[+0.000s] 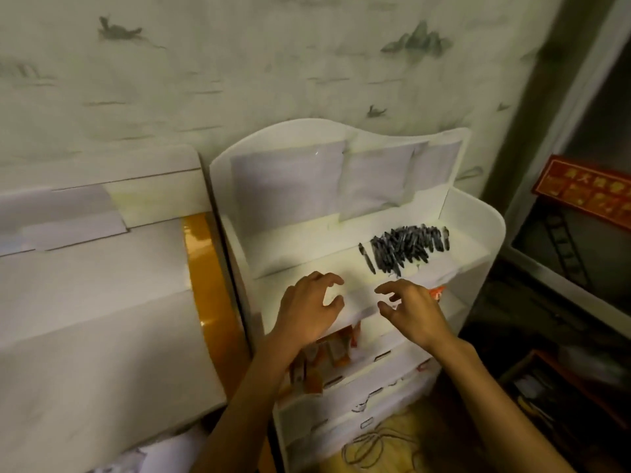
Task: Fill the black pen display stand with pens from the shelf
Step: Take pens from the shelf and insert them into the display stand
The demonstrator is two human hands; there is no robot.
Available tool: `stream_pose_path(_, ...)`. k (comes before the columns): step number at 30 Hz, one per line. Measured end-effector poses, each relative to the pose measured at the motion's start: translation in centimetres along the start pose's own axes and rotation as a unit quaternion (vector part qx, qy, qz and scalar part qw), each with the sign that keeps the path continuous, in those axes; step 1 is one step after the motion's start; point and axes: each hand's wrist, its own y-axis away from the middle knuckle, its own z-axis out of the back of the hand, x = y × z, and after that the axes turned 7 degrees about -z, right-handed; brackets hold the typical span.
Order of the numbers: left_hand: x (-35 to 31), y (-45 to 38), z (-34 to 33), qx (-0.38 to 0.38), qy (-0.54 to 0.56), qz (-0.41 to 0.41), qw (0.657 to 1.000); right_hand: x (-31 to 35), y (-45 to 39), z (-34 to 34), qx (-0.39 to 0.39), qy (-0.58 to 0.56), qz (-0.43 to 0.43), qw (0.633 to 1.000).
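The pens (408, 249) lie heaped on the far right of the white shelf (307, 257), untouched. Both grips are released: left hand (309, 310) and right hand (411, 310) hover empty nearer. No black stand shows, so filling seems unstarted.

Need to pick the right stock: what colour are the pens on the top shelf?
Black or dark grey pens, seen in the head view.

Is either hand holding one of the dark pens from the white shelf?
No: the left hand and right hand hover empty-fingered in front of the white shelf, short of the dark pens.
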Motion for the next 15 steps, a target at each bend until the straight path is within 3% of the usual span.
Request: stream_pose_path(15, 1.9, -12.9, -10.5, 0.043, 0.022, 0.106, 0.993, -10.0, -15.1, -1.2, 0.06, 0.006, 0.019, 0.998)
